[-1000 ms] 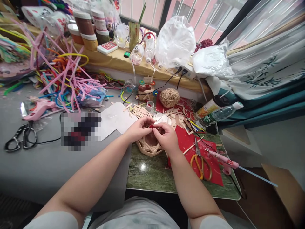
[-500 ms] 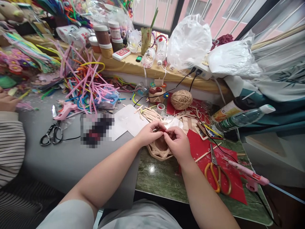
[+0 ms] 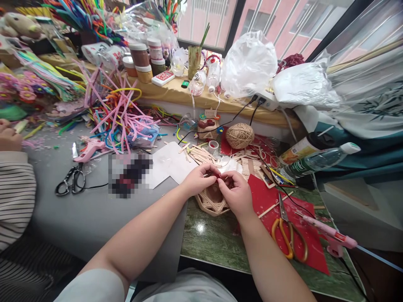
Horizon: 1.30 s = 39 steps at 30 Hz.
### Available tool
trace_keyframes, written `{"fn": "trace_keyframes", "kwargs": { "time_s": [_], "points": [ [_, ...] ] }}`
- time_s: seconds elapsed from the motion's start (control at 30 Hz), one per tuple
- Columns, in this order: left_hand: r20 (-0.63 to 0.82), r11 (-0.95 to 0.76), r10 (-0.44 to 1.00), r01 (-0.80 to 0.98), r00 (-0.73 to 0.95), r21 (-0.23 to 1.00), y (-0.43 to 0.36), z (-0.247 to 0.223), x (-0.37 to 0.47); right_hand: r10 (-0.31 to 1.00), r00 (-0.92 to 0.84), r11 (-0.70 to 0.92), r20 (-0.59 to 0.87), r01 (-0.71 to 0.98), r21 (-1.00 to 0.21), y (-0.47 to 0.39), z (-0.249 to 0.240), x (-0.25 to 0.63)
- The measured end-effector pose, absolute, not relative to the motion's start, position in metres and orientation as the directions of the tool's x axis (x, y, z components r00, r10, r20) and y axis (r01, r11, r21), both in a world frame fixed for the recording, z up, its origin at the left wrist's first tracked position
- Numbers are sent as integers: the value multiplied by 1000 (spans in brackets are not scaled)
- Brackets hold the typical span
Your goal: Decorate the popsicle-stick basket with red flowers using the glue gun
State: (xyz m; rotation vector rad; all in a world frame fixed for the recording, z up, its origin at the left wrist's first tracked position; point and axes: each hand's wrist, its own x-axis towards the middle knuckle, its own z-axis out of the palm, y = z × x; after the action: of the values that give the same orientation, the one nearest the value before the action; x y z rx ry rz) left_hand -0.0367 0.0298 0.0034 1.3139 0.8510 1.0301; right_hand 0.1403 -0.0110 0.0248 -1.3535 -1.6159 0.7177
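Note:
Both hands meet fingertip to fingertip over a woven basket (image 3: 213, 206) of twine and wooden sticks near the table's front edge. My left hand (image 3: 203, 179) is closed in a pinch, thumb against the fingers. Opposite it, my right hand (image 3: 235, 191) pinches too, its thumb tip touching the left fingertips. Something small and reddish shows between the tips, too small to make out. The hands hide the basket's far rim. Behind them lie loose wooden sticks (image 3: 201, 154) and a ball of twine (image 3: 240, 136).
Orange-handled scissors (image 3: 289, 239) lie on red felt (image 3: 315, 251) at right, beside a pink glue gun (image 3: 333, 235). A plastic bottle (image 3: 324, 159) leans behind. Black scissors (image 3: 71, 181) and pink pipe cleaners (image 3: 116, 113) are at left. Another person's hand (image 3: 9, 136) rests at far left.
The whole view has shifted slightly, with things appearing a little lower. Both hands keep nearly the same pinched pose over the basket.

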Motion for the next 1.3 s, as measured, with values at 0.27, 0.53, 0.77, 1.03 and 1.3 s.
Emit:
{"fn": "trace_keyframes", "kwargs": {
  "time_s": [0.27, 0.53, 0.77, 1.03, 1.3],
  "points": [
    [81, -47, 939, -107, 335, 993, 31, 4, -36, 955, -32, 277, 294, 448, -850, -10, 25, 140],
    [97, -57, 935, -125, 340, 991, 31, 3, -36, 953, -41, 287, 301, 445, -848, -10, 27, 141],
    [89, -40, 935, -146, 344, 988, 30, 0, -35, 959, -46, 268, 278, 455, -849, -13, 24, 143],
    [98, -51, 937, -145, 334, 988, 29, -1, -37, 977, 61, 177, 202, 290, -941, -14, 16, 139],
    [104, -50, 935, -165, 340, 985, 28, 2, -37, 969, 101, 188, 227, 301, -935, -16, 15, 140]
  ]
}}
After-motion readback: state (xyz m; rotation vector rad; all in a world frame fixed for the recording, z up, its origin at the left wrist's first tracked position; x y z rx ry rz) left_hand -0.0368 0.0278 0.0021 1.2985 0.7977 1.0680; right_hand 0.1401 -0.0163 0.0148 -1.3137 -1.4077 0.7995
